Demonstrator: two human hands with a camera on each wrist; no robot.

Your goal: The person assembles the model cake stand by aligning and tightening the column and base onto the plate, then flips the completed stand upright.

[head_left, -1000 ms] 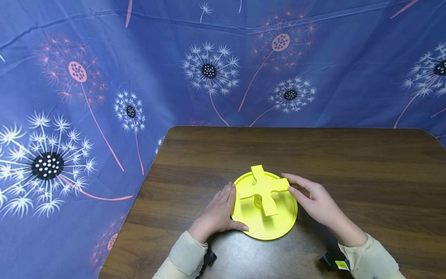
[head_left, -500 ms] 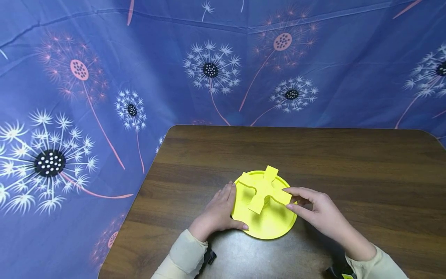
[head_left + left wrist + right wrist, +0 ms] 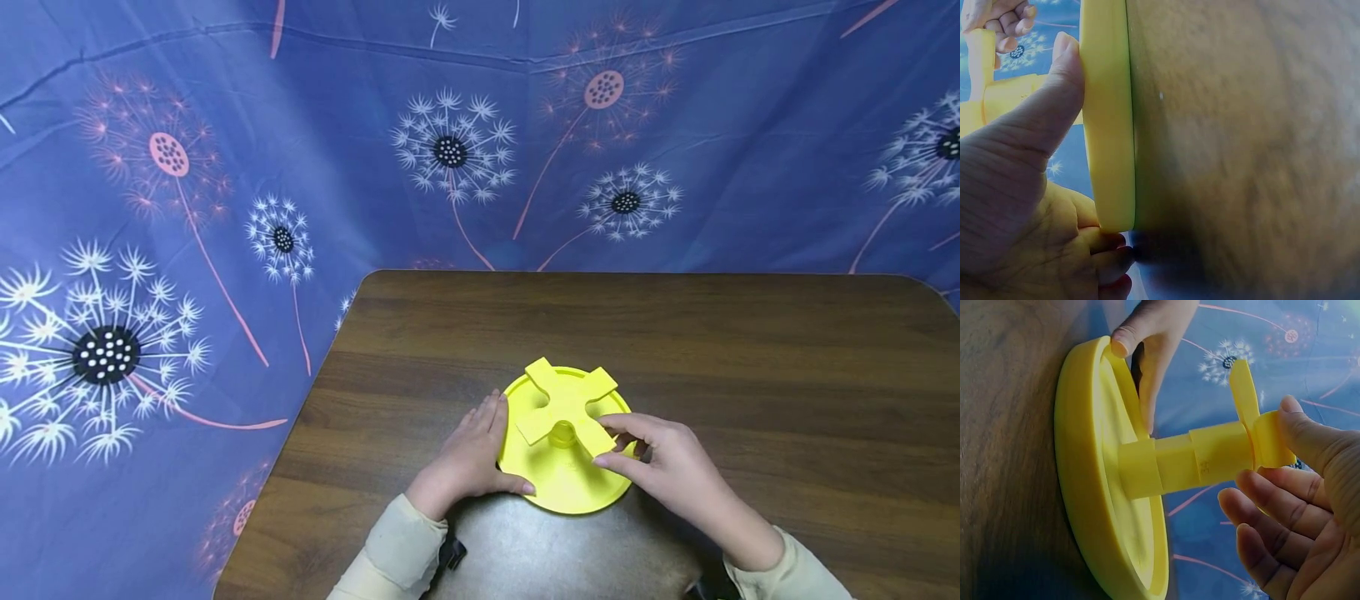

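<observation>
A brown wood-grain table (image 3: 720, 342) with rounded far corners carries 1 round, rimmed yellow base (image 3: 567, 490).

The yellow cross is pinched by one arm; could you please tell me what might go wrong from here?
The right hand pinches just one arm of the cross, off-centre, so a sideways push might tilt the cross or strain the post beneath it. The left hand rests against only one side of the base, so the base could turn or slide on the table if that contact slackens.
</observation>
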